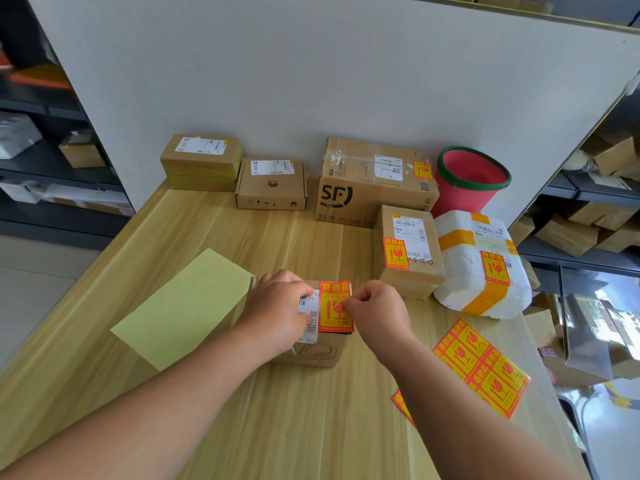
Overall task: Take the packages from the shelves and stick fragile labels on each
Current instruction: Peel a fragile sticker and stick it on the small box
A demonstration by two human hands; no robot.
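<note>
A small brown cardboard box (311, 351) lies on the wooden table (242, 427) in front of me. My left hand (277, 310) rests on its top and presses on the white shipping label. My right hand (377, 313) pinches the right edge of a red and yellow fragile label (334, 306), which lies over the box's top right. A sheet of more fragile labels (485, 368) lies to the right. Three packages bear a fragile label: the SF box (367, 188), a brown box (408, 251) and a white foam package (481, 265).
Two unlabelled brown boxes (201, 162) (272, 185) stand at the back by the white partition. A red bucket (467, 181) sits at the back right. A pale yellow backing sheet (183, 310) lies left. Shelves with packages flank both sides.
</note>
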